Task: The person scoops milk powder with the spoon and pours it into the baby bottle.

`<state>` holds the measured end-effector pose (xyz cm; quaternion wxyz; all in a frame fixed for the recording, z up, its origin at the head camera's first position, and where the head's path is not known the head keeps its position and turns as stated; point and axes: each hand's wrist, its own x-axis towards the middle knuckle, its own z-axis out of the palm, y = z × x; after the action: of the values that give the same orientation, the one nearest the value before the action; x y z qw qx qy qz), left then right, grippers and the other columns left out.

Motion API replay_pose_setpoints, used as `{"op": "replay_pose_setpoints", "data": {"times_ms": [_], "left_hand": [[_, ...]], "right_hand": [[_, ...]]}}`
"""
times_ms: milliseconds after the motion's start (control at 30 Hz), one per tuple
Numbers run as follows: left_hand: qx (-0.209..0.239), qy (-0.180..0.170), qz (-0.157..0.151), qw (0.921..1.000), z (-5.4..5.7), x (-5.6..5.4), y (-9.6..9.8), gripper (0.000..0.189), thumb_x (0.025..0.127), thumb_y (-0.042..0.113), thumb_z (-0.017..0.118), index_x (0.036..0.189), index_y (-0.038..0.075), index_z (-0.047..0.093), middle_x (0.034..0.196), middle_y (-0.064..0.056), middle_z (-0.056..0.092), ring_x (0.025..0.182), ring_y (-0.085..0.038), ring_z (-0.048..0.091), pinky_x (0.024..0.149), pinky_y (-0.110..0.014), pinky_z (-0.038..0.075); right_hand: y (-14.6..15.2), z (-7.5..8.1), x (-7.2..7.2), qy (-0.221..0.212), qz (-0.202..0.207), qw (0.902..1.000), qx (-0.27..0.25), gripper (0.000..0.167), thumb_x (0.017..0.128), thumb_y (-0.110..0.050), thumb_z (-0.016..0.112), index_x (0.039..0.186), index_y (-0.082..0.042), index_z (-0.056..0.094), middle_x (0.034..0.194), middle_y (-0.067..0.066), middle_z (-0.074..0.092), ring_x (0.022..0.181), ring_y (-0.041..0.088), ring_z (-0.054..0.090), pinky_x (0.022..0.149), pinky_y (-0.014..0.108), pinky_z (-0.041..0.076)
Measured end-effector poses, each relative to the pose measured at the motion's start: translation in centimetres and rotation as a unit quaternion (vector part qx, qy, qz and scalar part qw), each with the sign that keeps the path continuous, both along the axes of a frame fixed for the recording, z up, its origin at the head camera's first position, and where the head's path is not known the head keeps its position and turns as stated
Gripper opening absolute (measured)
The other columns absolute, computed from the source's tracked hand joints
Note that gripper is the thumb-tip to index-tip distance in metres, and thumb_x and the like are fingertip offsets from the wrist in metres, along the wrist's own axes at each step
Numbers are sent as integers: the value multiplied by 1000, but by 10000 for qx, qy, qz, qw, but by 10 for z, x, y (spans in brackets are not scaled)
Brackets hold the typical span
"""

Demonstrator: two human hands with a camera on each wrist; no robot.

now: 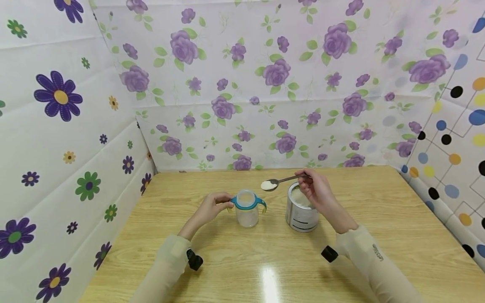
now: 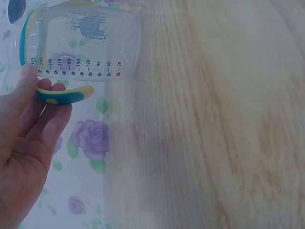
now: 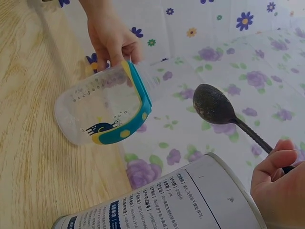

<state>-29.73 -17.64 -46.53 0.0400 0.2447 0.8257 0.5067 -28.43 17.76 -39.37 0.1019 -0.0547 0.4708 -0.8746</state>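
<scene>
My left hand (image 1: 213, 207) pinches one handle of a clear baby bottle (image 1: 248, 217), which stands uncapped on the table. A teal and yellow collar with two handles (image 2: 64, 97) rings its neck, and printed volume marks show in the left wrist view. My right hand (image 1: 317, 191) grips the handle of a dark spoon (image 3: 214, 104), held level between bottle and can. White powder (image 1: 268, 185) fills the spoon's bowl. Below the right hand is an open metal can (image 1: 302, 216) with pale powder inside; its printed label (image 3: 157, 205) faces the right wrist camera.
The wood-grain table (image 1: 227, 269) carries the bottle and can. Behind it hangs a curtain with purple roses (image 1: 276, 73), with a daisy-print sheet (image 1: 58, 143) at the left and a dotted one (image 1: 451, 158) at the right.
</scene>
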Motion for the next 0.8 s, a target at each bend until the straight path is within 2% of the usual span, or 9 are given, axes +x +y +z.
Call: {"op": "replay_pose_setpoints", "data": {"times_ms": [167,400,633,800], "left_hand": [[-12,4,-13,10000,-1,0,0,18,92,20,65,108,13,71,104,-9,71,95,-20,69,89,-50,54],[-61,93,12,9999,1,0,1,18,92,20,65,107,13,72,104,-8,71,95,-18,70,86,-34,57],[-22,34,-4,10000,0,0,0,19,92,19,65,108,12,71,104,-9,71,94,-18,70,88,-44,56],[-9,-12,22,10000,0,0,0,19,92,21,66,108,13,71,104,-9,71,95,-18,70,89,-46,56]], "right_hand": [[-2,-1,-2,-6,47,10000,-16,44,106,-15,33,85,-6,70,65,-1,64,52,4,54,48,12,43],[-5,0,-2,4,56,9999,136,39,106,-19,38,87,-6,70,65,-2,64,52,3,54,48,12,44],[-8,-1,-3,-78,122,9996,258,41,106,-18,37,84,-8,71,63,-3,64,52,2,53,47,11,43],[-11,-2,-5,-167,262,9991,289,40,105,-17,38,84,-8,71,63,-3,64,52,2,54,47,11,43]]}}
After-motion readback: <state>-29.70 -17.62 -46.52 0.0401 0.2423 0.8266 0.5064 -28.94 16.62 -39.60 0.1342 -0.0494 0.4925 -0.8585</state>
